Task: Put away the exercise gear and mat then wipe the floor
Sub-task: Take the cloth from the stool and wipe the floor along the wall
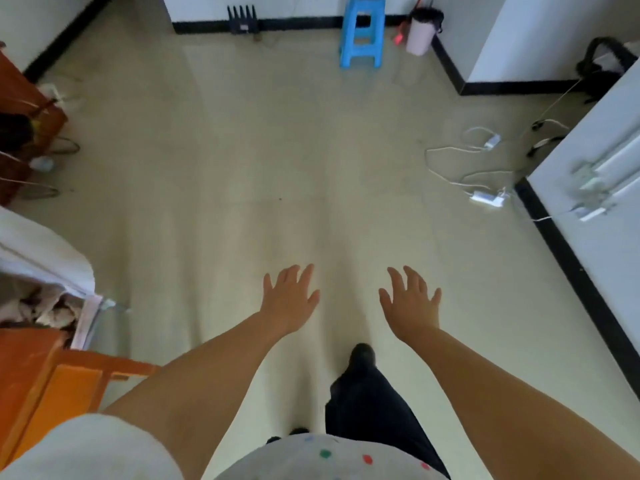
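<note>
I stand over a pale tiled floor (277,161). My left hand (289,299) is stretched out in front of me, palm down, fingers spread and holding nothing. My right hand (412,303) hangs beside it the same way, fingers straight and apart, empty. Both hands hover in the air above the floor, a little ahead of my dark shoe (362,355). No mat, exercise gear or cloth shows in this view.
A blue plastic stool (362,32) and a pink bin with a black bag (420,31) stand at the far wall. White chargers and cables (485,199) lie on the floor at right, near a white cabinet (595,188). Orange furniture (52,386) and bedding (41,258) crowd the left.
</note>
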Demonstrator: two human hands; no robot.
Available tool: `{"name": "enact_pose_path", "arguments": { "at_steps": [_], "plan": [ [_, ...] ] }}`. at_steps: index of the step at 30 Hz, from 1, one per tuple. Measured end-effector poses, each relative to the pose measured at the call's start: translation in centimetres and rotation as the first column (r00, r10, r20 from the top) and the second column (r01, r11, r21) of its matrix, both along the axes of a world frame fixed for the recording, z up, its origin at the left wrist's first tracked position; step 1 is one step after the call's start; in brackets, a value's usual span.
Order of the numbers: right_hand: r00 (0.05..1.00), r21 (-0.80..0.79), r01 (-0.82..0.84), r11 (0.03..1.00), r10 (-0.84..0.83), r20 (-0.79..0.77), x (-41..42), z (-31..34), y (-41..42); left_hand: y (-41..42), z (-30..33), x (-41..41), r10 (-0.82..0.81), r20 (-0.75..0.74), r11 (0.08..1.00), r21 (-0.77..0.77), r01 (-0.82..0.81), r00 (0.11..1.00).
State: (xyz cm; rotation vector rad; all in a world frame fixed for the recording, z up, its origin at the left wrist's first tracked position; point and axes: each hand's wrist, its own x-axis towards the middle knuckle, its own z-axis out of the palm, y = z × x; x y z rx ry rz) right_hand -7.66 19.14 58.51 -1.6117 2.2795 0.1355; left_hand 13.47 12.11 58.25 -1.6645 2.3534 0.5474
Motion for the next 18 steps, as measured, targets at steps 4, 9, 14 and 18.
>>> {"name": "enact_pose_path", "arguments": {
  "at_steps": [4,9,14,18],
  "plan": [
    [1.000,0.027,-0.021,0.999,0.022,-0.022,-5.1,-1.8,-10.1,-10.1,-1.9,-5.1,-0.021,-0.005,1.000,0.015,0.021,1.000],
    [0.995,0.073,-0.083,0.994,0.086,-0.042,-13.6,-1.4,-23.0,-23.3,-1.9,-11.7,0.026,0.012,0.999,0.044,-0.026,1.000],
    [0.993,0.113,-0.064,0.992,0.075,-0.091,-20.6,0.3,-37.1,-35.9,-0.4,-16.6,0.067,-0.025,0.998,-0.020,-0.067,0.997],
    [0.986,0.088,-0.152,0.984,0.157,-0.052,-21.4,-0.1,-48.9,-46.2,-1.3,-18.1,0.127,0.011,0.992,-0.010,-0.127,0.992]
  ]
}}
